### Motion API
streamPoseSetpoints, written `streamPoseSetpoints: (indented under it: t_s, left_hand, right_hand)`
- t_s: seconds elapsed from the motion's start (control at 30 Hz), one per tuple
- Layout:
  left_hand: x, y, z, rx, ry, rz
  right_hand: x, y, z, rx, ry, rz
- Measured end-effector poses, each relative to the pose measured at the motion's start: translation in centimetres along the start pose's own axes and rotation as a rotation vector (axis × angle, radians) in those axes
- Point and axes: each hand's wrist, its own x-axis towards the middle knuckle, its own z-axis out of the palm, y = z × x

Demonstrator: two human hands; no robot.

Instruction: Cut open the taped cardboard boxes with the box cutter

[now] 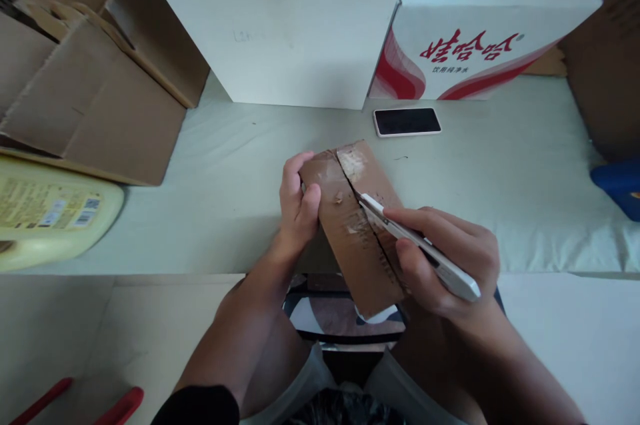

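Note:
A small brown cardboard box (340, 212) is tilted at the table's front edge, its lower end sticking out past the edge. Along its top runs a dark seam, with torn, whitish tape patches beside it. My left hand (299, 202) grips the box's upper left side, thumb on top. In my right hand (445, 255) is a white utility knife (425, 248), held like a pen. Its tip rests at the seam, near the upper middle of the box. The fingers under the box are hidden.
A phone (407, 122) lies behind the box. White cartons (295, 38) and a red-and-white water carton (480, 45) stand at the back. On the left are an opened cardboard box (100, 98) and a yellow jug (55, 212). A blue object (620, 188) sits far right.

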Motion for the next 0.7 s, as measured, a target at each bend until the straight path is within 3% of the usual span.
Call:
streamPoseSetpoints:
  t_s: [0.27,0.57,0.7]
  left_hand:
    - [0.3,0.4,-0.1,0.012,-0.047,-0.029]
    - [0.4,0.9,-0.3,0.033,-0.057,-0.069]
    - [0.5,0.7,-0.2,0.001,-0.023,-0.126]
  right_hand:
    - [0.0,-0.1,0.0,-0.055,0.056,-0.040]
    - [-0.6,-0.5,-0.7,-0.066,0.122,0.048]
    - [-1.0,-0.7,-1.3,0.017,0.243,0.133]
